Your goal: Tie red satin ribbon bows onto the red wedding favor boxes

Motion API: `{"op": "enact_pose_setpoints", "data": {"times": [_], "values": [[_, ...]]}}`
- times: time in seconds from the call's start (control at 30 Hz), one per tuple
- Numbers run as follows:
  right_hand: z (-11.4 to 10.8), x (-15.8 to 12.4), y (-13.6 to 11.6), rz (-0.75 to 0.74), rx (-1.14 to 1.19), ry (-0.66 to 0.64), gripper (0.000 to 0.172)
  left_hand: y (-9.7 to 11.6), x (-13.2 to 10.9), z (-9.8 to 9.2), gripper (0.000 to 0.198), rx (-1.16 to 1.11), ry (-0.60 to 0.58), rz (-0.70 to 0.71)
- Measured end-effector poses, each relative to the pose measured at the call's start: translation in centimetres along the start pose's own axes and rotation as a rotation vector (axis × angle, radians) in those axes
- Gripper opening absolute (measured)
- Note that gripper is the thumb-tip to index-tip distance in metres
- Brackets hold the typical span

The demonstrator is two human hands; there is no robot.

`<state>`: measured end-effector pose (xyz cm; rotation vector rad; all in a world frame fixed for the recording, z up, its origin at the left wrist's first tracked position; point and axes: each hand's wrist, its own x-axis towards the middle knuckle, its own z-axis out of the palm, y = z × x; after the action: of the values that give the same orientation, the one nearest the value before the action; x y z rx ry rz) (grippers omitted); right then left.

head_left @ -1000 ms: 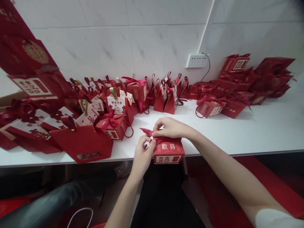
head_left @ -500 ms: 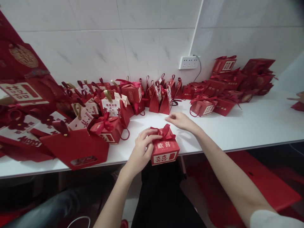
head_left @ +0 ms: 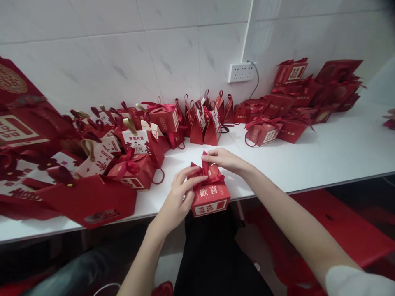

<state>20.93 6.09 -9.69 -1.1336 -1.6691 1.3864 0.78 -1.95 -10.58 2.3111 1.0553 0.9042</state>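
Note:
A small red gift box [head_left: 211, 198] with a cream label sits at the front edge of the white table [head_left: 327, 156]. A red ribbon bow [head_left: 206, 172] sits on its top. My left hand [head_left: 178, 198] grips the box's left side, fingers curled round it. My right hand [head_left: 221, 159] pinches one loop of the bow from behind the box.
Many red gift boxes and bags [head_left: 135, 139] crowd the table's left and back. A further heap of red boxes [head_left: 302, 102] lies at the back right by a wall socket [head_left: 241, 72]. Another person's hand [head_left: 389, 119] shows at the far right edge.
My right hand, which had let go of the bow and hovered behind the box, has come back and taken hold of the ribbon. My left hand stays on the box.

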Motion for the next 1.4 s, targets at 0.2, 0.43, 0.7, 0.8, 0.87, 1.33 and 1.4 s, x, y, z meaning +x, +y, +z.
{"op": "enact_pose_setpoints", "data": {"times": [0.2, 0.43, 0.7, 0.8, 0.87, 1.33, 1.4], "values": [[-0.7, 0.8, 0.4, 0.132, -0.121, 0.159, 0.021, -0.2, 0.3, -0.1, 0.047, -0.014, -0.033, -0.021], [0.1, -5.4, 0.3, 0.048, -0.214, 0.328, 0.051, -0.2, -0.6, 1.0, 0.024, -0.302, 0.483, -0.245], [2.9, -7.9, -0.7, -0.019, -0.038, 0.230, 0.038, 0.4, -0.7, 1.6, 0.037, -0.580, 0.321, -0.490], [3.2, -7.7, -0.2, -0.023, 0.155, 0.223, 0.039, 0.0, -0.7, 2.5, 0.036, -0.754, 0.368, -0.479], [3.4, -7.7, 0.1, -0.014, 0.284, 0.211, 0.039, -0.2, -0.7, 3.0, 0.035, -0.879, 0.401, -0.490], [3.9, -7.2, 1.4, 0.009, 0.549, 0.236, 0.042, 0.6, -0.5, 4.9, 0.037, -1.048, 0.602, -0.521], [3.4, -7.2, 1.5, -0.007, 0.422, 0.297, 0.044, 0.1, -0.7, 4.6, 0.036, -1.015, 0.547, -0.525]]}}
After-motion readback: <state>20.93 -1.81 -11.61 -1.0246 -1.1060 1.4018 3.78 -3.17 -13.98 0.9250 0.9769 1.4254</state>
